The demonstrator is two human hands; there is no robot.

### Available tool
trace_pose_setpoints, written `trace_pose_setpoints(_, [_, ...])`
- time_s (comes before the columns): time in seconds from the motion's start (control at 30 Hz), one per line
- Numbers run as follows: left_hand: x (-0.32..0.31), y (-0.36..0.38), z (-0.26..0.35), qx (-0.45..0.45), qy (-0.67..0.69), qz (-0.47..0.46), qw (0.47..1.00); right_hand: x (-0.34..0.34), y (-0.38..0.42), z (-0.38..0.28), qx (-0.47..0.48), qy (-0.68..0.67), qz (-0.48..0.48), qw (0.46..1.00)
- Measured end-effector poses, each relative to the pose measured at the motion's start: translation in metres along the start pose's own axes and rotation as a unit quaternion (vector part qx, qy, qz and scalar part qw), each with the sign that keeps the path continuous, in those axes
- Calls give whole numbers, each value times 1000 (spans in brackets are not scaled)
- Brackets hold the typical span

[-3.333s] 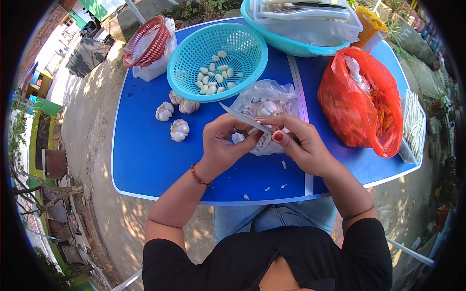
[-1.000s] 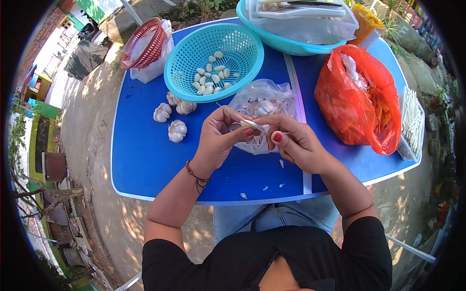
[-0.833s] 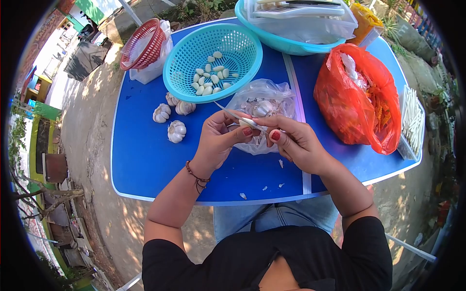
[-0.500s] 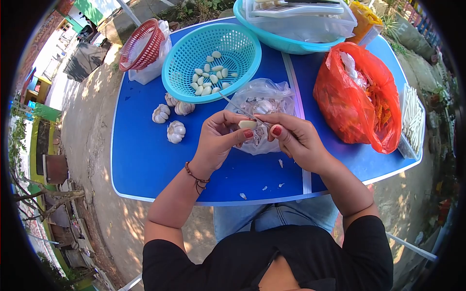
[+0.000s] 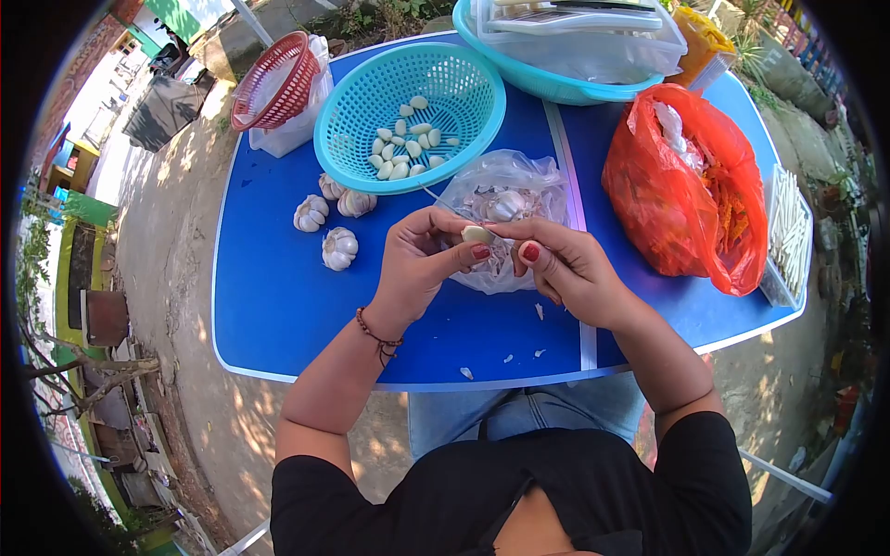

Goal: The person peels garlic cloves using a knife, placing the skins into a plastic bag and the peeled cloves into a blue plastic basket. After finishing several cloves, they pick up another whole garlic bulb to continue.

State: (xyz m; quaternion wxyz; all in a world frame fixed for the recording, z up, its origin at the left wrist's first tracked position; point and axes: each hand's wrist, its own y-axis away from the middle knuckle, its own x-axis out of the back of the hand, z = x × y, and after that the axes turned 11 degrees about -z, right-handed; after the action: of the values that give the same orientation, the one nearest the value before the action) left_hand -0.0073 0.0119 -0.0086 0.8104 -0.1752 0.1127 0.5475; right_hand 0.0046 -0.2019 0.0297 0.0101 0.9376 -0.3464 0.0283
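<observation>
My left hand [image 5: 428,255] pinches a pale garlic clove [image 5: 476,235] between thumb and fingers. My right hand [image 5: 573,269] is closed, its index fingertip against the clove. A thin knife blade [image 5: 430,194] runs from my right fingers behind my left hand, its tip showing past the knuckles; the handle is hidden in the right hand. Just beyond both hands lies a clear plastic bag [image 5: 549,176] with garlic skins and a garlic bulb [image 5: 506,206] inside. To the left, several whole bulbs [image 5: 339,248] rest on the table. Peeled cloves [image 5: 413,148] lie in a turquoise basket [image 5: 366,88].
The blue table [image 5: 278,324] carries a red plastic bag [image 5: 649,204] and a box of white sticks [image 5: 786,241] on the right. A red basket [image 5: 292,83] stands far left, a turquoise basin [image 5: 565,91] with plastic containers at the back. Skin scraps [image 5: 466,373] lie near the front edge.
The clove has turned slightly in my left fingers, and less of the blade shows. The whole view has shifted a little; nothing has been let go.
</observation>
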Motion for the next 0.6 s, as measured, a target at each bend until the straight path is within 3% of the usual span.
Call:
trace_pose_setpoints(0.13, [1,0,-1,-3,14,-5,1000,4,1,6,-28,-111,-20,993])
trace_pose_setpoints(0.6, [-3,-2,7,-14,35,-26,999,7,-1,12,23,-107,56,992])
